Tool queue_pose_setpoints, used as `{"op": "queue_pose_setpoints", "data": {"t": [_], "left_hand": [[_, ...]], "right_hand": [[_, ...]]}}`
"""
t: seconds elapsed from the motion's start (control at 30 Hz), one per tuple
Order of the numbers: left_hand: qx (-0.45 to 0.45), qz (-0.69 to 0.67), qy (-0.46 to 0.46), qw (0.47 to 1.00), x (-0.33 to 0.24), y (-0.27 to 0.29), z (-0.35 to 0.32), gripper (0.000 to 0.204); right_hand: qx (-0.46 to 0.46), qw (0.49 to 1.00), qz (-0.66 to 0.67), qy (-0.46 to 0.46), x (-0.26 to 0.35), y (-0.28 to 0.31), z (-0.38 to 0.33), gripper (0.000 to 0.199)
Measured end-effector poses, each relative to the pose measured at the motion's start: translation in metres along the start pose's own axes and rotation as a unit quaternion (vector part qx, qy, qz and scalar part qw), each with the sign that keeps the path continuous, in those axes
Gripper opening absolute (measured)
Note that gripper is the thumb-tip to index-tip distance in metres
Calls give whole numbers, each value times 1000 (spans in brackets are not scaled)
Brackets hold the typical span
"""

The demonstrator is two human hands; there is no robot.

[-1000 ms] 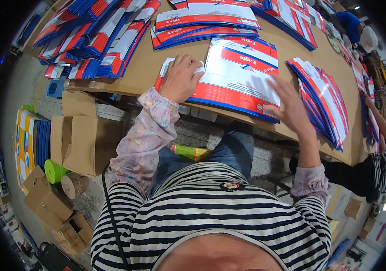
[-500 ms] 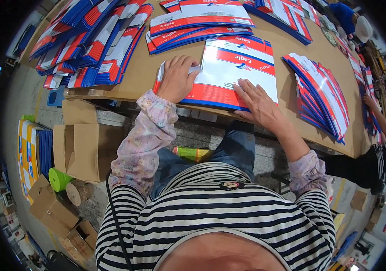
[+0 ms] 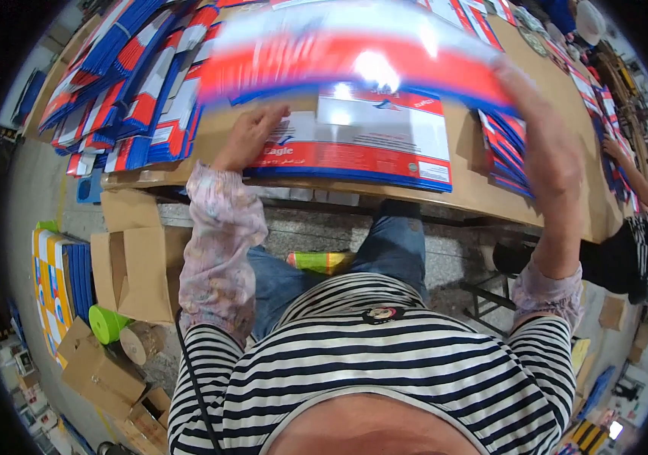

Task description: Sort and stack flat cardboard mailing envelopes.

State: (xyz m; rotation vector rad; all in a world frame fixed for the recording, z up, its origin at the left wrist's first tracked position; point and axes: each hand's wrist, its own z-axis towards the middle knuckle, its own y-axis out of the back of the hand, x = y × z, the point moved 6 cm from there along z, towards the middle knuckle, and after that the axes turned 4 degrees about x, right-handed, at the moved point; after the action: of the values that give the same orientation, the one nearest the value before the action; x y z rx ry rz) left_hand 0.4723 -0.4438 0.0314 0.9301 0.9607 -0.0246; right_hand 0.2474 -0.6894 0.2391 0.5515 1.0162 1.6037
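A flat printed carton [image 3: 286,72] in red, white and blue is raised above the table, smeared by motion. My right hand [image 3: 555,155], also blurred, grips its right end. Below it, a stack of flat cartons [image 3: 385,155] lies along the table's near edge. By the stack's left end is my left hand [image 3: 248,138], its fingers stretched to the right and nothing seen in them. A fanned pile of the same cartons [image 3: 502,152] sits to the right, partly behind my right hand. The raised carton hides most of the piles at the back.
Bundles of flat cartons [image 3: 123,98] crowd the left of the brown table [image 3: 460,136]. On the floor at left stand an open cardboard box [image 3: 142,262], a green tub [image 3: 108,324] and a brown roll [image 3: 138,343]. Another person's arm [image 3: 635,171] reaches over cartons at far right.
My right hand has lifted a flat carton off the stack and swung it up and away. My left hand has moved left, off the top of the stack.
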Motion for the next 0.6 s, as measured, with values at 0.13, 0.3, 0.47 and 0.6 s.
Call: {"op": "queue_pose_setpoints", "data": {"t": [0.13,0.3,0.47,0.6], "left_hand": [[15,-4,-17,1000,-27,-31,-6,36],[-56,198,-53,977,-45,-33,-18,41],[-57,196,-44,978,-43,-35,-13,41],[-70,194,-55,977,-41,-34,-13,35]], "right_hand": [[-137,975,-159,-71,-79,35,-34,47],[29,958,-131,-253,-186,-37,-156,36],[169,893,61,-412,-192,-93,-241,41],[244,888,12,-388,-178,-94,-204,52]]}}
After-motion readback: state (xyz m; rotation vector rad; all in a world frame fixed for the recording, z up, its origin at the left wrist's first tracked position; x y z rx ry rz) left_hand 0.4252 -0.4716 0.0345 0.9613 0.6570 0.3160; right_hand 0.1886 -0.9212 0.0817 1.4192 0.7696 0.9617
